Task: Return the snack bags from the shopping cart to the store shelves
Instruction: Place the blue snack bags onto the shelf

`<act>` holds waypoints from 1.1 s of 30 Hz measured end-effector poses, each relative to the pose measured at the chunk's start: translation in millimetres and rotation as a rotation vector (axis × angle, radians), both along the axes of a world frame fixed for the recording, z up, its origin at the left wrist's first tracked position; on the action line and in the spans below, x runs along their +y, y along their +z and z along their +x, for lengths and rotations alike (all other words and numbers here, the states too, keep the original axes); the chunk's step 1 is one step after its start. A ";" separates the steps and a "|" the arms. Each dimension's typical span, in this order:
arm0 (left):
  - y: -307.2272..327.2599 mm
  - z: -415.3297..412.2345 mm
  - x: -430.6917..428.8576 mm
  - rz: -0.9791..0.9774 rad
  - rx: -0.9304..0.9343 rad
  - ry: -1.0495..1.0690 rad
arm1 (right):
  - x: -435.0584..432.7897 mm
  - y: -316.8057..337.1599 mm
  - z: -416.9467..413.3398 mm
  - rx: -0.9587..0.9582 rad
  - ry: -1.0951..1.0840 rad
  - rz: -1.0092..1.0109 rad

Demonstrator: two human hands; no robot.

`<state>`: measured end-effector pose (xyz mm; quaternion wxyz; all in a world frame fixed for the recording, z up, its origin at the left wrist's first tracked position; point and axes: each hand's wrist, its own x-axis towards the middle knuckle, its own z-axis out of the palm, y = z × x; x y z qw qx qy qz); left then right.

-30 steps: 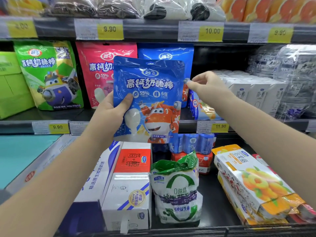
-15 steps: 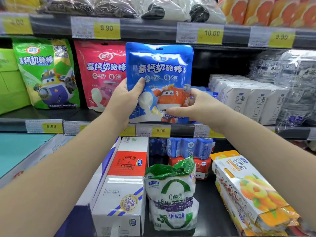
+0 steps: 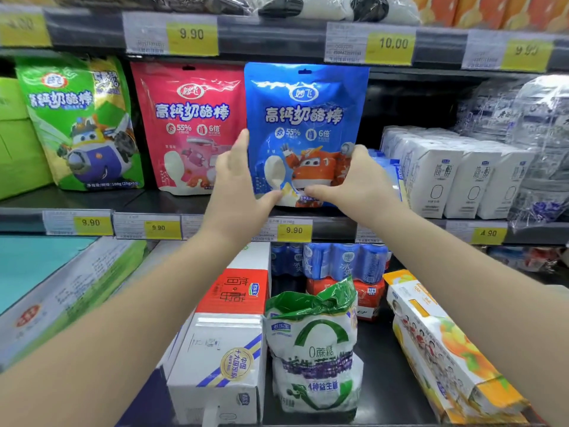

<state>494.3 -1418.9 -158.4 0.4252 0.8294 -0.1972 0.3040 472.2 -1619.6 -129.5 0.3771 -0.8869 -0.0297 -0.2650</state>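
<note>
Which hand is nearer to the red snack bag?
Left. The left hand lies over the right edge of the red snack bag; the right hand holds the far side of the blue bag.

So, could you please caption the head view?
Left hand and right hand steady blue snack bag beside red bag.

Three snack bags stood upright in a row on the middle shelf (image 3: 335,229). The right bag (image 3: 308,118) stood between the hands. The left hand (image 3: 237,183) lay against its left edge, before the middle bag (image 3: 191,118), and the right hand (image 3: 357,180) held its lower right corner. The left bag (image 3: 77,124) stood at the row's far end, and milk cartons (image 3: 462,180) stood right of the right bag.
</note>
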 end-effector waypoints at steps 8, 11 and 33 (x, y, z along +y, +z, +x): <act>5.3 -11.0 -17.7 0.284 -0.033 0.081 | 5.5 -11.6 -12.3 -0.407 -0.288 -0.591; 4.2 -11.0 -23.3 0.291 -0.012 0.097 | 2.4 -16.9 -8.8 -0.383 -0.272 -0.698; 7.7 17.6 -36.9 0.223 -0.042 0.114 | 1.6 0.3 21.6 -0.160 -0.121 -0.473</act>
